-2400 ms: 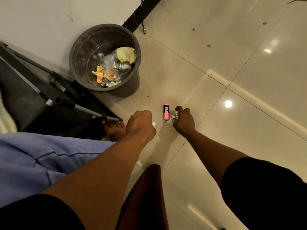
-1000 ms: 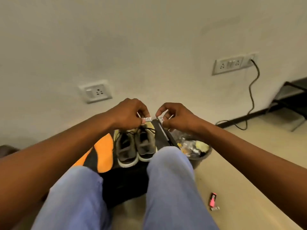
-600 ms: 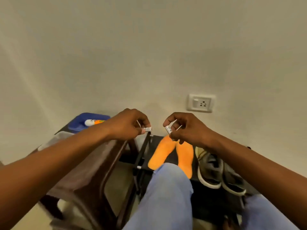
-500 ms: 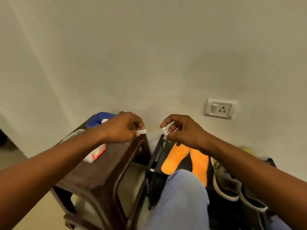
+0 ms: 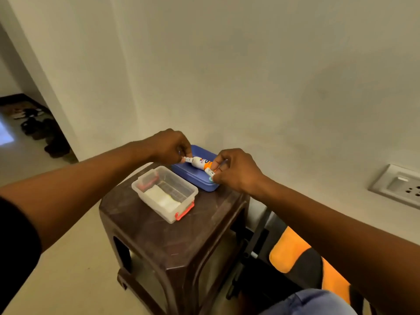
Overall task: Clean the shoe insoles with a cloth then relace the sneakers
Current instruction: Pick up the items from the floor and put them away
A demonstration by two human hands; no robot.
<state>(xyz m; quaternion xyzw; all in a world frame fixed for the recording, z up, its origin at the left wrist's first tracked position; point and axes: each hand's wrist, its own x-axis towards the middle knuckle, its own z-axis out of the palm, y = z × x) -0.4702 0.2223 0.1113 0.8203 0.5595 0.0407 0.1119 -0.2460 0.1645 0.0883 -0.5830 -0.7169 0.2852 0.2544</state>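
My left hand (image 5: 170,145) pinches a small white printed piece (image 5: 188,159) between thumb and fingertips. My right hand (image 5: 237,172) pinches a second small white piece (image 5: 209,171). Both hover over a white-and-orange tube (image 5: 201,163) that lies on a blue box (image 5: 193,176); whether either piece touches the tube I cannot tell. Two orange insoles (image 5: 288,251) lie on a dark rack at the lower right, partly behind my right forearm. No sneakers and no cloth are in view.
A brown plastic stool (image 5: 172,235) carries the blue box and a clear open container (image 5: 168,196) with red clips and white contents. A wall socket (image 5: 400,186) is at the right. Shoes (image 5: 38,130) lie beyond a doorway at the far left. My knee (image 5: 313,301) shows at the bottom.
The view swung left from the sneakers and insoles to the stool. Both hands, still pinching the white pieces, have dropped down to the tube on the blue box.
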